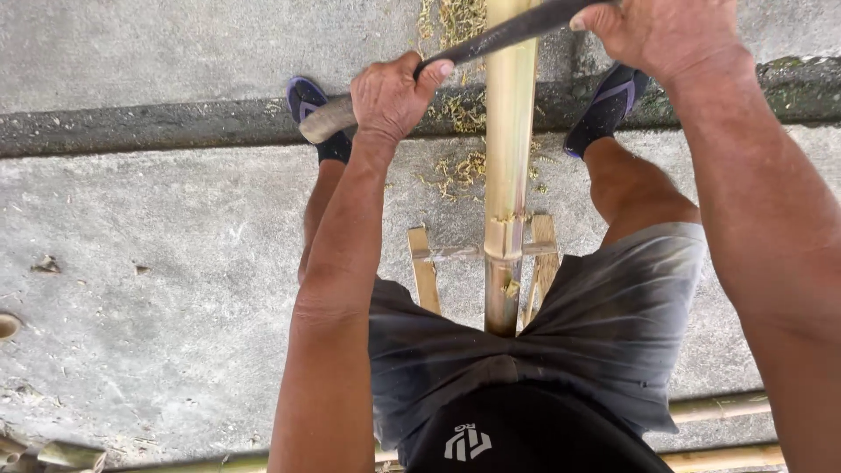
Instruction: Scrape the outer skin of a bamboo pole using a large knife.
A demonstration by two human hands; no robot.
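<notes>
Head view, looking straight down: a person straddles a bamboo pole [511, 131] that runs from between the thighs toward twelve o'clock, resting on a small wooden stand [427, 267] near the centre. Both hands grip a long dark blade [504, 35] laid across the pole at about twelve o'clock. The left hand [392, 95], at eleven o'clock, has its fingers fully curled round the pale handle [326, 121], thumb pressed along the top. The right hand [659, 31], at one o'clock, is closed over the blade's far end; its fingertips are out of sight, but the fist looks tight.

Progress, judged from the pole: the stretch under and beyond the blade looks pale and smooth, and shavings [455, 166] lie scattered on the concrete [175, 263] to either side, so scraping seems well started. The node [504, 236] near the stand and the length below it toward six o'clock look rougher and greener, likely untouched.

More poles [718, 407] lie at five o'clock, behind the person. Feet in dark sandals [307, 98] sit either side of the pole.
</notes>
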